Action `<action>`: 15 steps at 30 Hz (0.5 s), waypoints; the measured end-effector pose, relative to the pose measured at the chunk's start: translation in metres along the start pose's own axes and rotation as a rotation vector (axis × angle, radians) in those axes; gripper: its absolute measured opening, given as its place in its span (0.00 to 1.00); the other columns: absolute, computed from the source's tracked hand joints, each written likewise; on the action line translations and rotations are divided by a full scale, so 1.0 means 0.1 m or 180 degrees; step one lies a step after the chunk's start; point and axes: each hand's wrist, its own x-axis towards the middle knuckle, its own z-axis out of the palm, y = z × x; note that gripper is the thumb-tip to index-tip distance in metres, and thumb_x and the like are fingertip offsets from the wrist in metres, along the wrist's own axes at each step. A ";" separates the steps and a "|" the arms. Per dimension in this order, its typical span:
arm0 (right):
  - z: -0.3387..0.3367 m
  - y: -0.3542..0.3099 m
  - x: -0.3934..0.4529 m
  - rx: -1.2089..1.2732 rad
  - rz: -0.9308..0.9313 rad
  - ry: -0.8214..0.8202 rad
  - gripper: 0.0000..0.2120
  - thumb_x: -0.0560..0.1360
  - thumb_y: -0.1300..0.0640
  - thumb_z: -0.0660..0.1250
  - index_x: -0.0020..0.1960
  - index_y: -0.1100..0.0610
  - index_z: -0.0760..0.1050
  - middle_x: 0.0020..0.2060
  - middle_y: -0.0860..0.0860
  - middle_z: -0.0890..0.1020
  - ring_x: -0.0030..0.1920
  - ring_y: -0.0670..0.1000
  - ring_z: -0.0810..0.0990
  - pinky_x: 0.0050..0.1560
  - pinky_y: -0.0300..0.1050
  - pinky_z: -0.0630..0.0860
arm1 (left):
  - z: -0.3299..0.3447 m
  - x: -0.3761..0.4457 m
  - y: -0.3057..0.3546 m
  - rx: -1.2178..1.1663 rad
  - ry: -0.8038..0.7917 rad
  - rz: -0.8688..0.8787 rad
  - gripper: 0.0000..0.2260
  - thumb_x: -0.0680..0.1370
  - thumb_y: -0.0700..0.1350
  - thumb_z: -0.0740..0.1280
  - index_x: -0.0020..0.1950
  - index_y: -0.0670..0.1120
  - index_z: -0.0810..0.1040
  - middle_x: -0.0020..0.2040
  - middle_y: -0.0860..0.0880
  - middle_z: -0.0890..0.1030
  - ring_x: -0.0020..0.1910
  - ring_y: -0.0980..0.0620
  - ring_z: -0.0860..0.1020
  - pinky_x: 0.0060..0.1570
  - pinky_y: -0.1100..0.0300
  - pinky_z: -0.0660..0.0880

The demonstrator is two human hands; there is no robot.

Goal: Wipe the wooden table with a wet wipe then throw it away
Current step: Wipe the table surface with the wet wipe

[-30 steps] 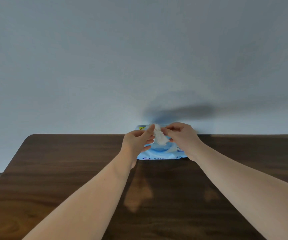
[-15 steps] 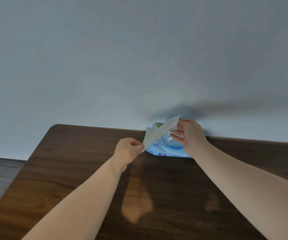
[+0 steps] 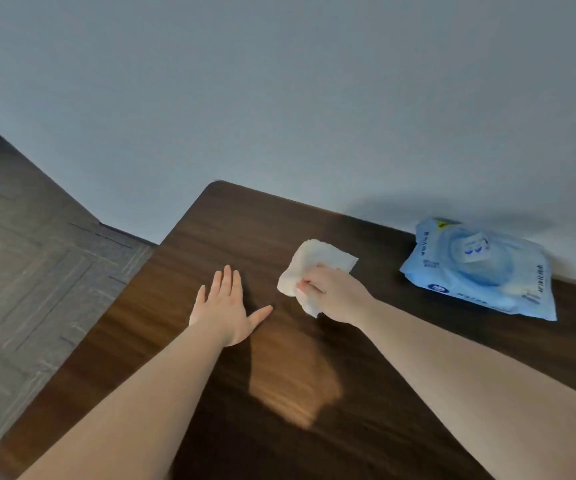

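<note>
A white wet wipe (image 3: 309, 266) lies crumpled on the dark wooden table (image 3: 231, 233), pressed down by my right hand (image 3: 335, 294), whose fingers grip it. My left hand (image 3: 225, 306) rests flat on the table just left of the wipe, fingers spread, holding nothing. The light blue wipe pack (image 3: 480, 268) lies at the table's far edge against the wall, to the right of both hands.
A grey-blue wall (image 3: 279, 98) runs along the table's far edge. Grey patterned floor (image 3: 30, 271) lies past the table's left edge. The table's rounded far-left corner (image 3: 217, 184) is close to my hands.
Both hands pulled the wipe out of the pack. My left hand let go and now lies flat on the table; my right hand carried the wipe left and down onto the wood. The view swung left.
</note>
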 end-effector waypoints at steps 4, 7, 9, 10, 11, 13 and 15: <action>0.54 -0.02 0.15 -0.0023 0.0461 0.0478 0.19 0.82 0.52 0.53 0.70 0.59 0.65 0.70 0.57 0.69 0.71 0.57 0.66 0.66 0.50 0.67 | 0.30 -0.08 -0.52 0.0068 -0.0052 -0.0298 0.52 0.67 0.77 0.44 0.75 0.41 0.35 0.77 0.42 0.38 0.76 0.45 0.39 0.75 0.48 0.45; 0.69 -0.04 0.31 -0.0733 0.0656 0.0440 0.27 0.82 0.49 0.46 0.77 0.61 0.47 0.77 0.58 0.52 0.77 0.56 0.49 0.75 0.51 0.48 | 0.42 -0.09 -0.78 -0.0136 0.0042 -0.0412 0.57 0.61 0.80 0.43 0.75 0.40 0.34 0.77 0.42 0.37 0.76 0.44 0.39 0.75 0.48 0.44; 0.74 -0.11 0.45 -0.0946 0.0619 0.0266 0.28 0.82 0.47 0.41 0.77 0.60 0.41 0.77 0.56 0.46 0.77 0.54 0.44 0.75 0.50 0.42 | 0.48 -0.07 -0.84 -0.0244 0.0122 -0.0335 0.58 0.59 0.81 0.41 0.74 0.41 0.33 0.77 0.42 0.36 0.76 0.45 0.37 0.75 0.47 0.44; 0.77 -0.17 0.53 -0.0992 0.0562 0.0146 0.29 0.82 0.46 0.40 0.77 0.59 0.39 0.77 0.55 0.43 0.77 0.54 0.42 0.74 0.50 0.40 | 0.51 -0.06 -0.85 -0.0287 0.0168 -0.0292 0.58 0.59 0.81 0.41 0.74 0.41 0.33 0.77 0.42 0.35 0.76 0.45 0.37 0.75 0.47 0.43; 0.79 -0.24 0.61 -0.1008 0.0499 0.0041 0.29 0.81 0.45 0.39 0.77 0.58 0.38 0.77 0.55 0.41 0.77 0.53 0.40 0.74 0.49 0.38 | 0.55 -0.06 -0.85 -0.0318 0.0217 -0.0265 0.58 0.59 0.81 0.40 0.74 0.41 0.32 0.77 0.43 0.35 0.75 0.45 0.36 0.74 0.47 0.42; 0.86 -0.43 0.80 -0.1013 0.0367 -0.0072 0.30 0.81 0.43 0.38 0.77 0.57 0.37 0.77 0.55 0.40 0.77 0.53 0.39 0.73 0.49 0.37 | 0.59 -0.04 -0.87 -0.0346 0.0295 -0.0246 0.58 0.59 0.81 0.39 0.74 0.41 0.32 0.77 0.43 0.34 0.75 0.46 0.35 0.74 0.47 0.40; 0.96 -0.65 1.01 -0.1003 0.0252 -0.0108 0.31 0.81 0.43 0.39 0.77 0.58 0.37 0.77 0.55 0.41 0.77 0.54 0.40 0.74 0.50 0.38 | 0.61 -0.01 -0.90 -0.0347 0.0303 -0.0219 0.58 0.59 0.81 0.40 0.74 0.41 0.32 0.76 0.43 0.34 0.75 0.46 0.35 0.74 0.47 0.40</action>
